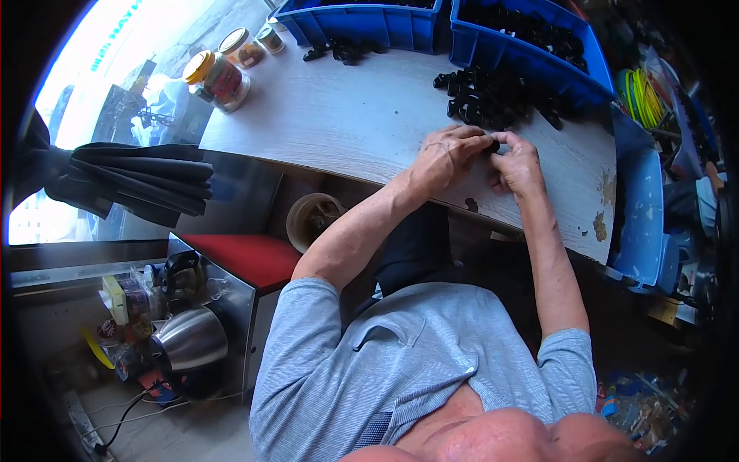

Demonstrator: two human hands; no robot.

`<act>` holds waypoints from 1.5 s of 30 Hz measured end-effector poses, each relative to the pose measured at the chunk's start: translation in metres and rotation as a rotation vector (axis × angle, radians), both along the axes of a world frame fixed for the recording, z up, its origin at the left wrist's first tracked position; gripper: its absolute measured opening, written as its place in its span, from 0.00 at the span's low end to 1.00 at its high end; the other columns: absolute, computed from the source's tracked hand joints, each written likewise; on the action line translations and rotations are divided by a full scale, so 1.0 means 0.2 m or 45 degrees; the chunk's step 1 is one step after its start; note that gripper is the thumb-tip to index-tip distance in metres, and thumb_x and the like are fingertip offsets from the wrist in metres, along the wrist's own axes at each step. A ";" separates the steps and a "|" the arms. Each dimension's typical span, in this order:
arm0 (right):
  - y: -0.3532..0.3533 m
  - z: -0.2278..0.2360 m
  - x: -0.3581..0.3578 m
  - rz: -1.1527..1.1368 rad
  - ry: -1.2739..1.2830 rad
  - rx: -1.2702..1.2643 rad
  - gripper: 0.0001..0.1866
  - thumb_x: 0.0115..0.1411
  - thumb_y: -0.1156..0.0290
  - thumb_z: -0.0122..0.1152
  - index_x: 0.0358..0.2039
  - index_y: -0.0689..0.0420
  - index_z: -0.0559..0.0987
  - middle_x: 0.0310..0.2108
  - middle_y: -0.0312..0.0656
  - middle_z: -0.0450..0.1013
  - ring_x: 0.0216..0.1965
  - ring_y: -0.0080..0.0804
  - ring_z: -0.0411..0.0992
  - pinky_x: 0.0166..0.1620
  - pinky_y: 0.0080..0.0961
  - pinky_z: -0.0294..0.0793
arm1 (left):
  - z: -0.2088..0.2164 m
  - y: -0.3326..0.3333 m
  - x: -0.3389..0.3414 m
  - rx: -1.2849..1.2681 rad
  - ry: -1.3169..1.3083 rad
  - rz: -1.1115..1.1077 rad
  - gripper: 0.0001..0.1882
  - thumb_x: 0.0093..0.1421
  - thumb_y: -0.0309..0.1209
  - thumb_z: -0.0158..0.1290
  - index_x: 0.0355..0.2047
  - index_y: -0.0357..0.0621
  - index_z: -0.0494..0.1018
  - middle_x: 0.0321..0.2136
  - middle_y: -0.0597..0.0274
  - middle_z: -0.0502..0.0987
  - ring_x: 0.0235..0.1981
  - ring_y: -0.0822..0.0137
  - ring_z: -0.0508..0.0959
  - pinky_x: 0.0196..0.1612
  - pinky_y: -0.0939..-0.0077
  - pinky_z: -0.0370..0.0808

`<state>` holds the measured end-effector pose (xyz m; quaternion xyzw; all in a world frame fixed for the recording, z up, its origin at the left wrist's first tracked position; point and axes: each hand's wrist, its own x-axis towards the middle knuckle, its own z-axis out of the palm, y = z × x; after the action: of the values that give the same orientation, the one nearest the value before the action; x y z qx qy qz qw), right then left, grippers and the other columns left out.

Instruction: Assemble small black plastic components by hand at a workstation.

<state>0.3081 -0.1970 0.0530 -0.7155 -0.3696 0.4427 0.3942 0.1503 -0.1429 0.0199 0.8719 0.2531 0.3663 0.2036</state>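
Both of my hands meet over the near edge of the white table (331, 115). A small black part (493, 146), its exact kind too small to make out, sits between their fingertips. My left hand (448, 158) is closed, its fingers bent toward that part. From the other side, my right hand (519, 165) pinches it with thumb and forefinger. Just beyond my fingers lies a loose pile of small black plastic parts (493, 96). A smaller group of black pieces (344, 52) rests farther back to the left.
Two blue bins (362, 29) (531, 65) of black parts stand along the table's far side. Lidded jars (223, 83) are at the back left. Below on the left are a bucket (308, 219), a red-topped cabinet (242, 258) and a steel kettle (192, 339). Yellow-green coiled cord (643, 98) hangs at right.
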 end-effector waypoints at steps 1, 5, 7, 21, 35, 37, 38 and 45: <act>0.00 0.01 -0.01 0.001 0.000 0.001 0.16 0.55 0.78 0.62 0.46 0.55 0.78 0.15 0.33 0.68 0.12 0.21 0.65 0.15 0.22 0.67 | 0.00 0.00 0.00 0.039 0.025 0.016 0.18 0.56 0.19 0.56 0.46 0.46 0.80 0.46 0.53 0.80 0.44 0.52 0.81 0.48 0.64 0.79; -0.01 0.03 -0.02 -0.021 -0.030 -0.027 0.16 0.56 0.78 0.61 0.46 0.55 0.78 0.15 0.33 0.68 0.12 0.21 0.65 0.15 0.22 0.67 | -0.02 0.00 0.00 0.066 0.079 0.029 0.19 0.56 0.20 0.56 0.48 0.47 0.80 0.48 0.53 0.79 0.46 0.52 0.80 0.48 0.63 0.79; -0.01 0.02 -0.02 -0.014 -0.031 -0.032 0.15 0.56 0.78 0.61 0.46 0.55 0.78 0.15 0.32 0.68 0.12 0.21 0.65 0.15 0.22 0.67 | -0.02 0.00 0.00 0.103 0.118 -0.001 0.20 0.56 0.20 0.57 0.49 0.48 0.79 0.49 0.54 0.78 0.46 0.52 0.80 0.48 0.62 0.78; 0.01 0.00 0.02 0.071 -0.061 -0.071 0.16 0.57 0.77 0.65 0.47 0.57 0.78 0.22 0.38 0.75 0.16 0.22 0.72 0.18 0.21 0.74 | -0.05 0.03 -0.06 -0.054 -0.241 0.098 0.20 0.53 0.18 0.58 0.47 0.45 0.78 0.50 0.52 0.78 0.48 0.53 0.78 0.51 0.66 0.76; -0.03 -0.05 -0.01 -0.007 0.020 0.065 0.16 0.54 0.75 0.69 0.43 0.59 0.76 0.17 0.36 0.71 0.11 0.23 0.67 0.12 0.21 0.67 | -0.01 1.09 -1.06 0.198 0.691 1.024 0.10 0.59 0.28 0.51 0.40 0.48 0.77 0.40 0.55 0.80 0.45 0.47 0.78 0.46 0.56 0.76; -0.05 -0.04 -0.01 -0.002 0.048 0.084 0.17 0.53 0.75 0.69 0.43 0.59 0.76 0.16 0.36 0.71 0.11 0.23 0.68 0.12 0.21 0.67 | -0.04 1.08 -1.03 0.254 0.663 0.984 0.09 0.59 0.28 0.52 0.40 0.47 0.77 0.38 0.54 0.80 0.44 0.48 0.78 0.45 0.56 0.77; -0.06 -0.04 0.00 -0.007 0.050 0.081 0.17 0.53 0.75 0.69 0.43 0.60 0.76 0.16 0.36 0.71 0.11 0.23 0.68 0.12 0.21 0.67 | -0.04 1.06 -1.00 0.271 0.671 0.952 0.09 0.58 0.29 0.53 0.39 0.46 0.77 0.38 0.53 0.80 0.44 0.49 0.78 0.45 0.56 0.77; -0.01 -0.04 0.04 -0.023 0.008 -0.010 0.17 0.56 0.70 0.69 0.45 0.57 0.76 0.19 0.40 0.74 0.14 0.24 0.72 0.16 0.23 0.71 | -0.02 0.97 -0.84 0.374 0.584 0.678 0.07 0.59 0.33 0.54 0.37 0.46 0.76 0.29 0.50 0.80 0.32 0.46 0.80 0.38 0.50 0.76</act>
<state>0.3161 -0.1999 0.0446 -0.7190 -0.3601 0.4427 0.3966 -0.0181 0.0517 0.0166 0.8549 0.4544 0.2342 -0.0879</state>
